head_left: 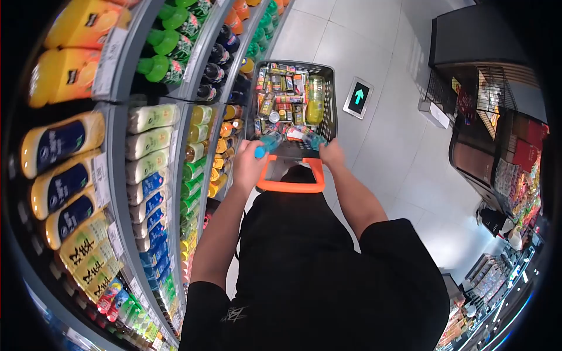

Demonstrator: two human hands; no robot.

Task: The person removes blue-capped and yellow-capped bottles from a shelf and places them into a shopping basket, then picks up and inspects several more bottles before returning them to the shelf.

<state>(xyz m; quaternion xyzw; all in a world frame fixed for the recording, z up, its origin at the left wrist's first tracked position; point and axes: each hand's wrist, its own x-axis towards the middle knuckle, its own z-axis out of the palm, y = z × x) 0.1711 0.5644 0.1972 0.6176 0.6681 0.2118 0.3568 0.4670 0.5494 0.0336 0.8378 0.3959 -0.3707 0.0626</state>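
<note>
In front of me is a black shopping basket [331, 76] with an orange handle [293, 187]. My left hand [247, 167] is closed around a clear bluish bottle [271, 140] with a blue cap, over the basket's near left corner. At the near right corner, my right hand [332, 154] grips another clear bluish bottle [314, 140], its lower end over the basket. Several small cans and packs [285, 99] fill the basket, along with a large bottle of yellow liquid [315, 100] lying along the right side.
Shelves of drinks run close along my left, with juice bottles [64, 140], green-capped bottles [164, 67] and price rails [111, 58]. Pale floor tiles [386, 146] lie to the right, with a lit green arrow sign [358, 96] set in them. A dark display stand [486, 38] is farther right.
</note>
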